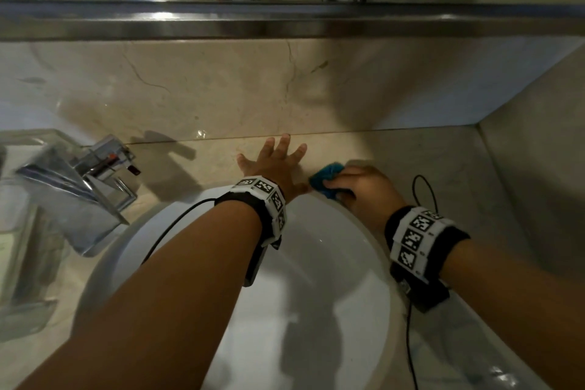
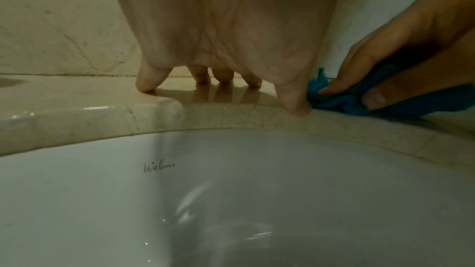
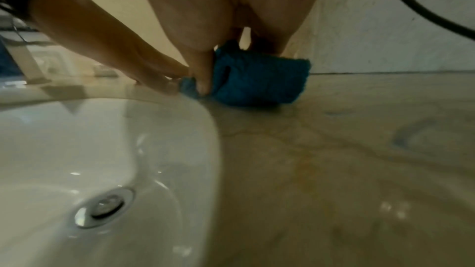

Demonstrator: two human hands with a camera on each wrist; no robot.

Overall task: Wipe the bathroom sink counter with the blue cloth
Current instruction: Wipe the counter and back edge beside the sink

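A bunched blue cloth [image 1: 326, 179] lies on the beige marble counter [image 1: 443, 161] just behind the white basin's rim [image 1: 364, 225]. My right hand [image 1: 361, 187] grips it, fingers and thumb curled round the wad [image 3: 257, 80], and presses it onto the stone. My left hand [image 1: 275, 161] rests flat on the counter right beside it, fingers spread toward the back wall, fingertips [image 2: 146, 86] on the stone; its thumb [image 2: 293, 100] touches the cloth [image 2: 334, 98].
A chrome faucet [image 1: 91, 180] stands at the left of the white basin [image 2: 231, 200], whose drain [image 3: 102, 206] shows in the right wrist view. A marble backsplash, a metal ledge [image 1: 285, 22] and a mirror rise behind. A side wall [image 1: 538, 136] closes the right.
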